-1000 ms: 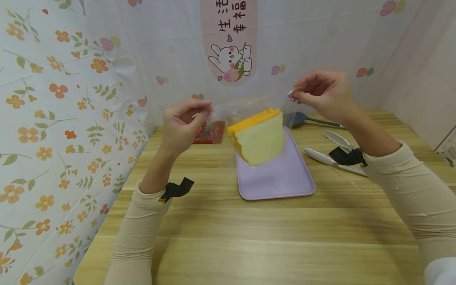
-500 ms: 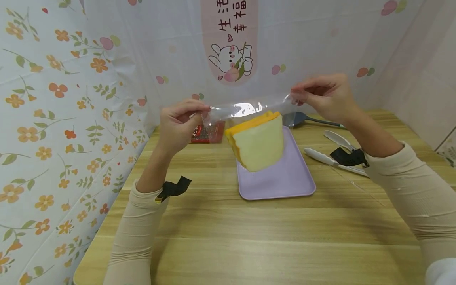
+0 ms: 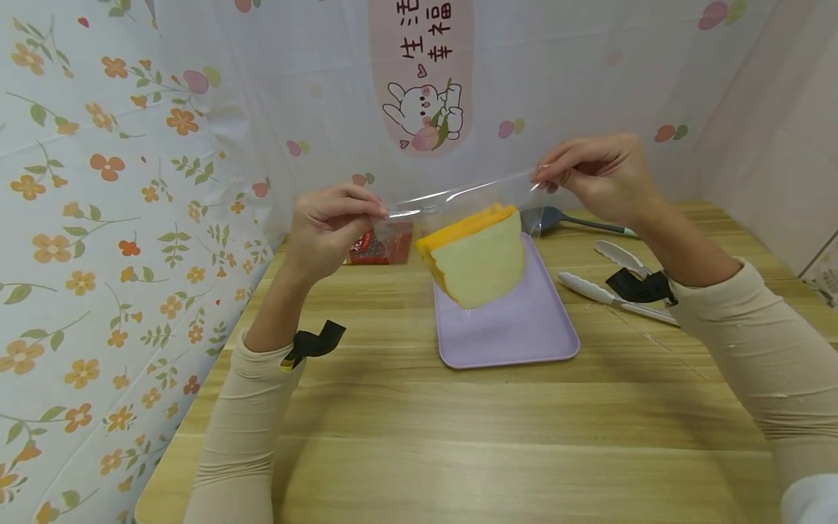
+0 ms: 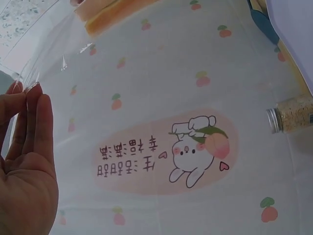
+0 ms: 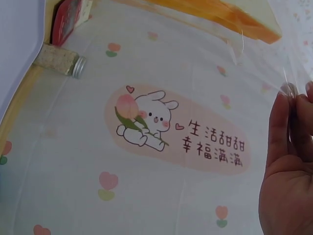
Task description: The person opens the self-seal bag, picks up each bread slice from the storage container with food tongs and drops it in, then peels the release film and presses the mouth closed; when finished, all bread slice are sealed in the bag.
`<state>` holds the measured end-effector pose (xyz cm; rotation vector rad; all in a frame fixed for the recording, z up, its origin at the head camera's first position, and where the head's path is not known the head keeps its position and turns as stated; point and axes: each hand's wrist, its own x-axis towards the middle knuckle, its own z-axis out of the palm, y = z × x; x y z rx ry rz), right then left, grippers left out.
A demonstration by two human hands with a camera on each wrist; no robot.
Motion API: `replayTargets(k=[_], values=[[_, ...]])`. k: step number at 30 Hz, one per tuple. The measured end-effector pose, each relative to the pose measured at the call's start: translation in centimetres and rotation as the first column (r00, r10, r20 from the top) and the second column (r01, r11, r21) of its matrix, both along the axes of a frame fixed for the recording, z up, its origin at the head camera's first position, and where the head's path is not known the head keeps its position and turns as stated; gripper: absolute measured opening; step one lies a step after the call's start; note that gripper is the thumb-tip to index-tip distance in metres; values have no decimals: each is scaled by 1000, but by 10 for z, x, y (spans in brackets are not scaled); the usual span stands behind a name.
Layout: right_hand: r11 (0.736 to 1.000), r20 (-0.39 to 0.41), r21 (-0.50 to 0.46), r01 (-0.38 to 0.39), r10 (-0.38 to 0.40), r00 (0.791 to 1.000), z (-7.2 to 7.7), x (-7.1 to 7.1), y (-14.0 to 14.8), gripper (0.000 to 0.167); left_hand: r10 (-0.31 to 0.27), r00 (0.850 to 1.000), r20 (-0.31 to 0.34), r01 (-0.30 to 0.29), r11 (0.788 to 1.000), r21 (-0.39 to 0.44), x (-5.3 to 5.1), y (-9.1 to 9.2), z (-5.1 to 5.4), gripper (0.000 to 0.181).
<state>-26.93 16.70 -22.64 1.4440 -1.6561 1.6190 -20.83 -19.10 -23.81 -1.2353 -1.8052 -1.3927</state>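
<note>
Between my two hands a clear plastic bag (image 3: 406,212) is stretched by its upper edge. My left hand (image 3: 330,229) pinches one upper corner between thumb and fingers. The opposite corner, held a little higher, is pinched by my right hand (image 3: 605,178). Inside the bag hang slices of bread (image 3: 481,262) with orange crusts, tilted, over the far part of a lilac tray (image 3: 507,349). In the left wrist view the left fingertips (image 4: 34,90) grip the film; the right wrist view shows the right fingertips (image 5: 281,98) doing the same.
A red packet (image 3: 389,247) lies behind the left hand. Right of the tray are metal tongs (image 3: 589,287) and a dark spatula (image 3: 553,217). A small jar with a metal lid (image 4: 293,115) stands near the back curtain. Floral cloth (image 3: 105,255) borders the table's left side.
The bag's upper edge has been drawn taut between the hands. My left hand has shifted slightly left, and the bread dipped, then rose a little. The tray has stayed put.
</note>
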Motion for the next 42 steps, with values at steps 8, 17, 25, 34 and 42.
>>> replayTargets(k=[8,17,25,34,42], values=[[996,-56,77,42,-37,998,1,-4,2,32,22,998,-66,-23,1000,-2,1,1,3,16],[984,-95,154,87,-73,993,2,-3,6,39,-44,997,-71,45,999,14,1,4,3,21],[957,-132,248,153,-123,984,5,-1,11,44,-19,996,-88,20,1000,4,-1,2,1,20],[954,-110,242,174,-151,982,5,-1,11,43,3,997,-81,-6,999,-31,0,3,1,21],[930,-133,291,225,-194,972,6,0,9,41,-4,996,-85,2,1000,-31,0,3,2,21]])
